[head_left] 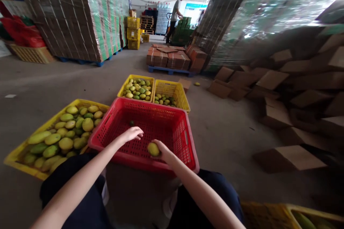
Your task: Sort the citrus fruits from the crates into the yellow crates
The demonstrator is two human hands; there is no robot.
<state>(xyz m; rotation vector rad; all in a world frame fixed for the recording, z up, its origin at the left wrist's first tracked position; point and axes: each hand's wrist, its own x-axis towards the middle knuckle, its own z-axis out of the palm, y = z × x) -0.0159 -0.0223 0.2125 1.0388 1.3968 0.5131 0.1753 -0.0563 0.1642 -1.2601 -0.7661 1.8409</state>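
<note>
A red plastic crate (192, 139) with slotted walls stands in front of my knees. My right hand (164, 150) is closed around a yellow-green mango (153, 149) over the near part of this crate. To its left, my left hand (132, 134) hovers above the crate floor, its fingers stretched forward and slightly bent, with nothing visible in it. One small dark green mango (131, 123) lies inside the crate, just beyond my left hand. The palm of my left hand is turned away from view.
A yellow crate (24, 170) full of mangoes adjoins the red one at left. Behind are another full yellow crate (118, 92) and a partly filled one (185, 102). Cardboard boxes (276, 114) lie at right. Farther back, a person (176, 12) stands by stacked green boxes (184, 30).
</note>
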